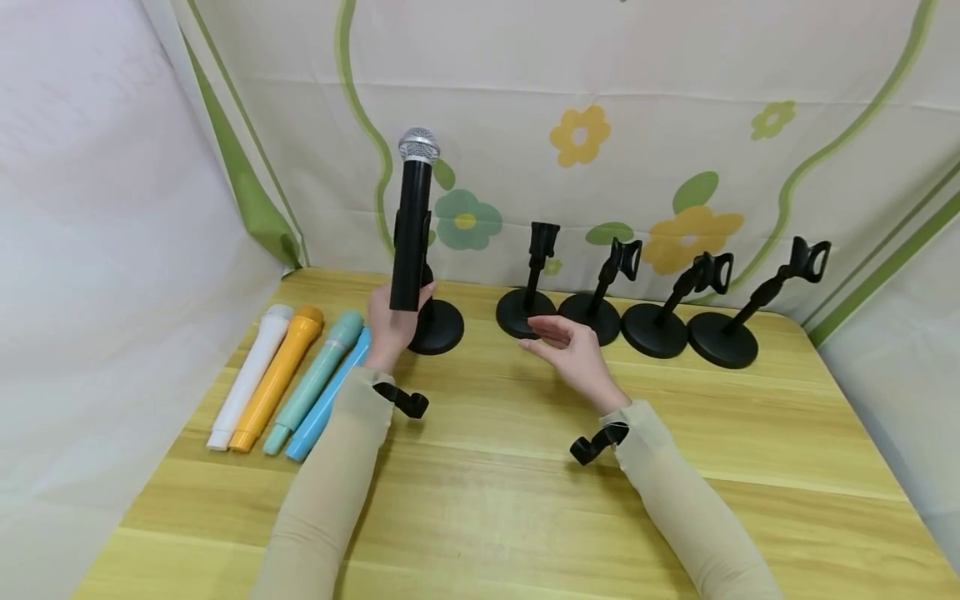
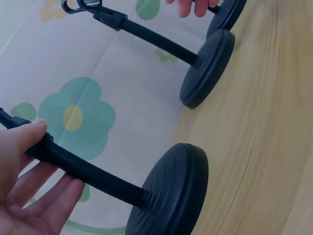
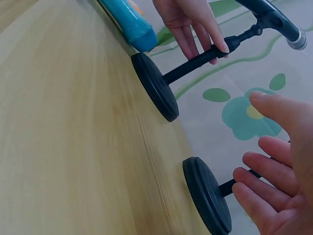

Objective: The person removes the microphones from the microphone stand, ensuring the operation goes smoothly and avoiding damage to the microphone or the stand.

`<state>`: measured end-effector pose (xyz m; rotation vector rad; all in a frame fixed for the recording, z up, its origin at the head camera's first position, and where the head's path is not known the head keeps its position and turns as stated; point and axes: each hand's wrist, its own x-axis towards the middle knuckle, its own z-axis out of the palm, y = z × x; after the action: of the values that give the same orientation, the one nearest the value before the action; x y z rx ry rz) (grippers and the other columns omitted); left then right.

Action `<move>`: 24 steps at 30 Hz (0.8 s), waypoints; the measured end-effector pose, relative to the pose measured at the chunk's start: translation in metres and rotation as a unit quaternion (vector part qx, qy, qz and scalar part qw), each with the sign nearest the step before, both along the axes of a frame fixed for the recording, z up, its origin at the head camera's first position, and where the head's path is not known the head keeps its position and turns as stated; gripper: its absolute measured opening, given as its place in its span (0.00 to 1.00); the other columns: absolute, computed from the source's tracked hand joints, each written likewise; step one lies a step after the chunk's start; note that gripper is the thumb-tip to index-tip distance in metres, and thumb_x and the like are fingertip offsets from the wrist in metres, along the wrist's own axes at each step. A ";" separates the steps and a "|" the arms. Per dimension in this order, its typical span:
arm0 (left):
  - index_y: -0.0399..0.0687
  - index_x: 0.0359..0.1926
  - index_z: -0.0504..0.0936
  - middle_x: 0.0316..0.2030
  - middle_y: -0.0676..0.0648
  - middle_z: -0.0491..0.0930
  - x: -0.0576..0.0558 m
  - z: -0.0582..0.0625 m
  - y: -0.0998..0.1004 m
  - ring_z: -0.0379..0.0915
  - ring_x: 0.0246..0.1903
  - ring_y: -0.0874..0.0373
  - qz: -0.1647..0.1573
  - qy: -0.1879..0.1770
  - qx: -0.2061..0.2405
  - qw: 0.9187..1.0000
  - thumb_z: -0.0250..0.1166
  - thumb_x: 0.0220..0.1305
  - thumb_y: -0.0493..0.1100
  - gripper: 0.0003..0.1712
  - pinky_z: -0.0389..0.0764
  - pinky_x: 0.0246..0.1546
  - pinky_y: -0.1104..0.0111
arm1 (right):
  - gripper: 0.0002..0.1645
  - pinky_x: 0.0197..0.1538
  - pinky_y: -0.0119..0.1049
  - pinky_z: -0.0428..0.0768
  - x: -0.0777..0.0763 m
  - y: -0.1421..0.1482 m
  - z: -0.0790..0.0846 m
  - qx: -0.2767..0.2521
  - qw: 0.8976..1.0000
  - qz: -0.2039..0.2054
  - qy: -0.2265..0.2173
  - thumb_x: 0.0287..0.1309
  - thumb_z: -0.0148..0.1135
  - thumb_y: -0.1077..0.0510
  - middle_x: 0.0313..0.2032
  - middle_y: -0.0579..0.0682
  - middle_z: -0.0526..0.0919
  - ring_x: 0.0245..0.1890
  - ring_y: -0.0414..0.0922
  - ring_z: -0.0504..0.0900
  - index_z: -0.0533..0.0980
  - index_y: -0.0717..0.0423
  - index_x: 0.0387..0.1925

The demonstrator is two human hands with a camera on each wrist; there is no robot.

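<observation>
A: Table (image 1: 487, 467): pale wood, visible grain, light sheen. Stand (image 2: 168, 191): matt black plastic, ribbed base edge.

B: Black microphone (image 1: 411, 225): smooth matt body, silver metal mesh head. Backdrop (image 1: 675, 125): creased printed cloth. Blue microphone (image 3: 128, 22): glossy plastic.

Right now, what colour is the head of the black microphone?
Silver mesh grille, clearest in the head view.

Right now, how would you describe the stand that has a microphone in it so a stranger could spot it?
Look along the back edge of the wooden table, where five black stands sit in a row. It is the leftmost stand, with the left hand on its post. Only it carries a black microphone with a silver head.
</observation>
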<state>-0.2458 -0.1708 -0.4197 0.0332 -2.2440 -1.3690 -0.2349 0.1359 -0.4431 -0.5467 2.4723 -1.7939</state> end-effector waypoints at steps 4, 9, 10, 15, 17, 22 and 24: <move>0.43 0.18 0.77 0.14 0.48 0.69 0.005 0.000 0.004 0.63 0.19 0.52 -0.014 0.003 0.018 1.000 0.72 0.65 0.54 0.26 0.61 0.21 0.64 | 0.32 0.60 0.42 0.78 0.003 0.001 0.002 -0.001 1.000 -0.002 0.003 0.61 0.74 0.47 0.58 0.53 0.82 0.59 0.53 0.80 0.79 0.61 0.61; 0.44 0.25 0.86 0.20 0.49 0.82 0.015 -0.001 0.010 0.75 0.23 0.56 -0.030 0.013 0.024 0.999 0.74 0.64 0.52 0.18 0.71 0.23 0.65 | 0.33 0.59 0.39 0.79 0.007 0.004 0.007 -0.005 1.000 -0.011 0.004 0.60 0.74 0.43 0.57 0.53 0.82 0.59 0.52 0.80 0.80 0.58 0.60; 0.44 0.29 0.88 0.23 0.49 0.85 0.018 -0.001 0.012 0.79 0.25 0.56 -0.034 0.017 0.023 0.999 0.74 0.64 0.50 0.15 0.75 0.26 0.65 | 0.33 0.60 0.39 0.79 0.008 0.005 0.008 -0.007 1.000 -0.013 0.004 0.60 0.74 0.43 0.58 0.54 0.82 0.59 0.52 0.80 0.80 0.58 0.60; 0.41 0.43 0.90 0.34 0.44 0.88 0.031 0.000 0.023 0.86 0.35 0.52 -0.067 0.026 0.023 0.997 0.71 0.65 0.35 0.07 0.85 0.40 0.62 | 0.30 0.59 0.36 0.78 0.013 0.013 0.016 -0.015 1.000 -0.017 0.001 0.63 0.72 0.47 0.59 0.60 0.80 0.60 0.56 0.79 0.79 0.59 0.61; 0.38 0.43 0.90 0.35 0.42 0.88 0.037 0.001 0.030 0.86 0.36 0.50 -0.086 0.031 0.029 0.995 0.68 0.63 0.29 0.10 0.86 0.41 0.62 | 0.29 0.59 0.34 0.78 0.015 0.017 0.019 -0.021 1.000 -0.019 -0.001 0.64 0.72 0.49 0.59 0.61 0.80 0.60 0.57 0.79 0.79 0.59 0.61; 0.38 0.41 0.89 0.35 0.43 0.88 0.053 0.004 0.050 0.86 0.34 0.51 -0.142 0.045 0.047 0.988 0.70 0.56 0.23 0.13 0.87 0.38 0.63 | 0.28 0.58 0.32 0.78 0.021 0.027 0.026 -0.035 0.999 -0.023 -0.001 0.64 0.71 0.51 0.59 0.59 0.81 0.61 0.58 0.78 0.79 0.60 0.61; 0.39 0.40 0.89 0.35 0.44 0.88 0.059 0.006 0.060 0.86 0.33 0.53 -0.163 0.046 0.052 0.984 0.72 0.54 0.23 0.13 0.87 0.36 0.64 | 0.28 0.59 0.33 0.78 0.023 0.031 0.027 -0.032 0.999 -0.021 0.001 0.64 0.72 0.51 0.59 0.58 0.80 0.61 0.58 0.77 0.79 0.60 0.61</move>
<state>-0.1869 -0.1111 -0.4142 -0.3708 -2.1659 -1.6189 -0.2118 0.1669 -0.4158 -0.5031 2.4540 -1.8933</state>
